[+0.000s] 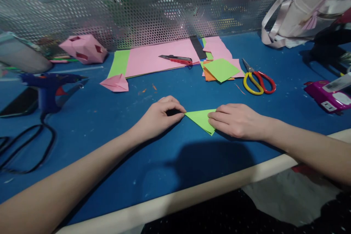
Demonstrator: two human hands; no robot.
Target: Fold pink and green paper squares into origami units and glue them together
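A sheet of green paper point(200, 117), folded into a triangle, lies on the blue table with its long edge away from me. Thumb and fingertips of my left hand point(166, 112) pinch its left corner. My right hand point(234, 120) lies over the right part of the triangle, fingers together on the paper, hiding that corner. The triangle's lower point shows two layers slightly apart. Beyond my hands a folded pink paper piece point(116, 83) rests at the left, and a green square point(221, 70) tops a stack of coloured paper at the right.
A blue glue gun point(48, 89) with a black cord stands at the left near a pink paper polyhedron point(83, 49). A cutter knife point(177, 59) lies on pink sheets point(148, 55). Scissors point(259, 80) and a purple power socket point(327, 95) are at the right; a perforated metal panel point(153, 7) runs behind.
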